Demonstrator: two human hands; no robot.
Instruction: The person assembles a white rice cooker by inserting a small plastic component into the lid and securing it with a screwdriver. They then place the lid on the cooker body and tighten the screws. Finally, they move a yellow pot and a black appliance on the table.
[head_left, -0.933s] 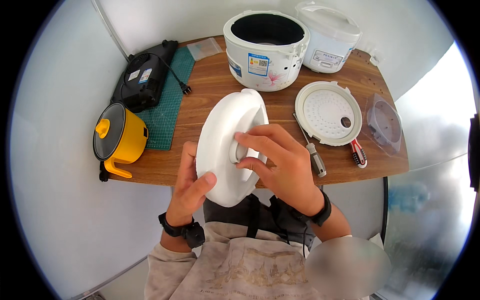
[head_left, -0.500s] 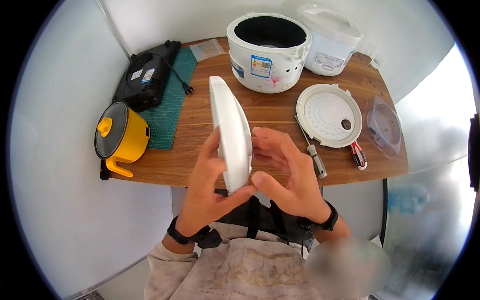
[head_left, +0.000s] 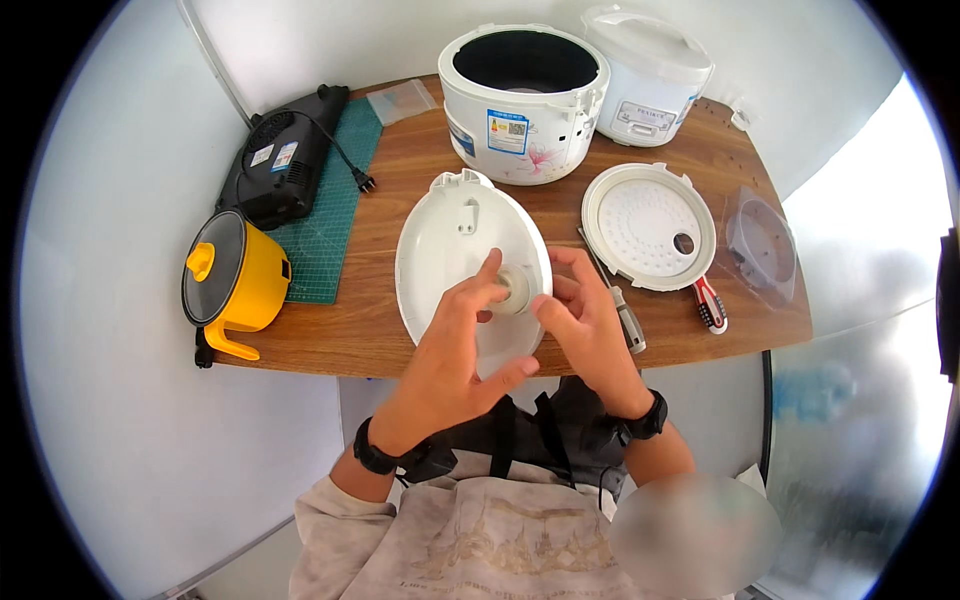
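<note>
The white rice cooker lid cover [head_left: 432, 240] is tilted above the table's front edge, its hollow inner side facing me. My right hand [head_left: 590, 330] grips its right rim, thumb at the edge and fingers behind. My left hand [head_left: 455, 345] reaches into the hollow, fingertips at a round white fitting [head_left: 515, 290]. Its thumb stands apart, so that hand is open; the fingers partly cover the fitting. To the right lies a round white inner lid plate [head_left: 648, 225] with small dimples and one hole. A grey-handled screwdriver [head_left: 628, 320] lies beside the plate, partly behind my right hand.
At the back stand the lidless white rice cooker body [head_left: 520, 130] and a second white cooker [head_left: 650, 85]. Left are a yellow pot [head_left: 255, 285], a black appliance [head_left: 290, 160] and a green mat [head_left: 325, 240]. A red-and-black handle [head_left: 710, 305] and clear plastic packaging [head_left: 762, 245] lie right.
The lid cover has turned from edge-on to show its inner side. My left hand has left its rim and moved inside; my right hand has taken hold of the right rim.
</note>
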